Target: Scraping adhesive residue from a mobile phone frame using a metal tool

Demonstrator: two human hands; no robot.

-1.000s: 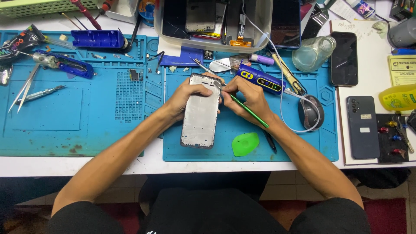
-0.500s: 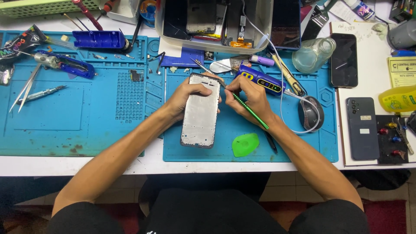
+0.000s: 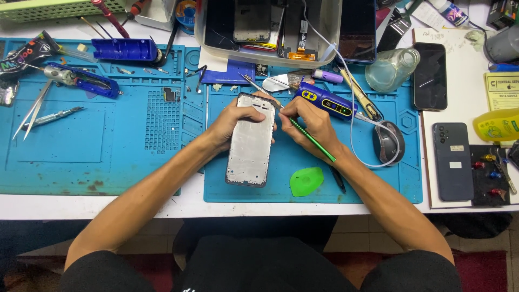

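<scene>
Since a second ago we keep the phone frame [image 3: 250,141] in place on the blue mat [image 3: 378,184], left hand [image 3: 233,121] gripping its top edge, right hand [image 3: 309,120] closed on the green-handled tool [image 3: 312,140], tip holding at the frame's upper right corner.

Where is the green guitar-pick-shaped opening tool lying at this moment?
In the head view, the green opening tool lies flat on the blue work mat, near its front edge, just right of the phone frame and below the right hand.
</scene>
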